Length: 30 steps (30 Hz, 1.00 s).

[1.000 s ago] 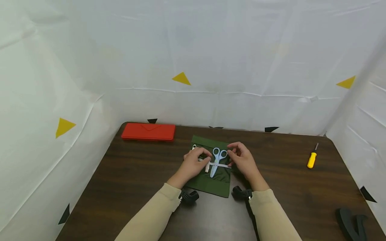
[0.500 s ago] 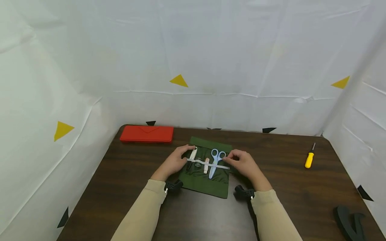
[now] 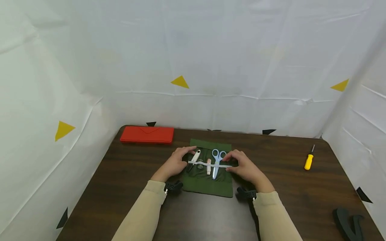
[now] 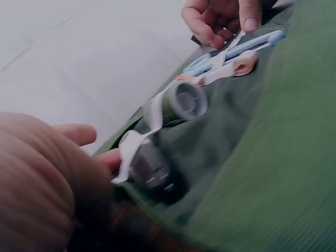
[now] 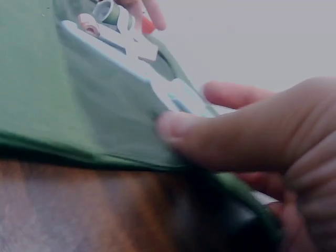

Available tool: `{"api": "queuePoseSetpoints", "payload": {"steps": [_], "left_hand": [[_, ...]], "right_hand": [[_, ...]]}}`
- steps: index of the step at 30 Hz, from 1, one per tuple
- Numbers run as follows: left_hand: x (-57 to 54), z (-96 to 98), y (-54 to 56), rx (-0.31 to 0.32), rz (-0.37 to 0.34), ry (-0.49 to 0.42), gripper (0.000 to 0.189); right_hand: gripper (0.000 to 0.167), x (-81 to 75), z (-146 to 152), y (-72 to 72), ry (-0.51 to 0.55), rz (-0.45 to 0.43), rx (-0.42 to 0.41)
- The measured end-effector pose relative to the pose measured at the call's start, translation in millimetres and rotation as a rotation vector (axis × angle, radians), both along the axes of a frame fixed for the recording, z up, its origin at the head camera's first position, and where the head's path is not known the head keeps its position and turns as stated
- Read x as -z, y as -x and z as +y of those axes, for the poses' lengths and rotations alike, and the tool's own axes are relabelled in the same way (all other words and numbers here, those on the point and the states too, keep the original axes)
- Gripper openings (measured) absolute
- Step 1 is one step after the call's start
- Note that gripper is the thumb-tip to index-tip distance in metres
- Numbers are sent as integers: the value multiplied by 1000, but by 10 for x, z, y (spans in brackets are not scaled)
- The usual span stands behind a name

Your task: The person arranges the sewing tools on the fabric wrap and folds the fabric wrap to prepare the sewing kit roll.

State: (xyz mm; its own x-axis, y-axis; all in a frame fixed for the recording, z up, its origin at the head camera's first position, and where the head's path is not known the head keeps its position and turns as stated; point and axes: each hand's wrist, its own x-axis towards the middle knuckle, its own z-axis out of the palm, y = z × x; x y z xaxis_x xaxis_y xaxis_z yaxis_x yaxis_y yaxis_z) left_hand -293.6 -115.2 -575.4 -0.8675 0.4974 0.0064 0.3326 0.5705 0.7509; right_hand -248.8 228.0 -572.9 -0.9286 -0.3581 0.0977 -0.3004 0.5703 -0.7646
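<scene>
A green cloth pouch point(image 3: 208, 189) lies unfolded on the table, with a white elastic strap point(image 3: 223, 166) across its middle. Under the strap sit light-blue scissors point(image 3: 215, 164), a pink-and-white slim item point(image 3: 208, 167), a small round green container point(image 4: 186, 102) with a clear end, and a white-and-dark tool point(image 3: 195, 156). My left hand point(image 3: 174, 164) holds the pouch's left edge beside that tool; its fingertips are partly hidden in the left wrist view. At the right edge, near the scissors' handles, my right hand point(image 3: 245, 168) pinches the cloth, thumb on top.
A red case point(image 3: 147, 135) lies at the table's back left. To the right are a yellow-handled screwdriver point(image 3: 309, 159) and a black curved object point(image 3: 348, 224) near the front corner. White sheeting point(image 3: 211, 60) rises behind and beside the table point(image 3: 280, 167).
My left hand has moved left, from over the pouch to its left edge. My right hand has shifted slightly down along the right edge. The pouch has turned a little and sits straighter.
</scene>
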Motion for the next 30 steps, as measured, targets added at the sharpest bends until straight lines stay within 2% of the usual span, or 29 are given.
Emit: {"api": "queuePoseSetpoints", "payload": {"steps": [3,6,9,11,13,16,19,24,30], "left_hand": [[-15,-8,-8,15,-1,-22,79],[-16,-16,-20,49,30,-23,83],[8,-16,-23,94,59,5,87],[21,-7,-16,118,72,27,86],[35,0,-11,124,70,54,82],[46,-4,-6,98,60,65,75],[47,-19,-8,64,53,63,71],[42,-12,8,42,67,76,67],[43,-15,17,-17,46,-14,60]], "right_hand": [[32,46,27,16,-10,48,101],[31,72,70,28,2,82,225],[24,68,138,23,87,61,320],[18,44,190,6,157,17,336],[20,18,240,-18,220,-46,319],[28,-31,290,-47,290,-122,246],[31,-77,286,-63,294,-190,187],[32,-153,204,-68,169,-286,116],[21,-196,62,-82,-13,-323,24]]}}
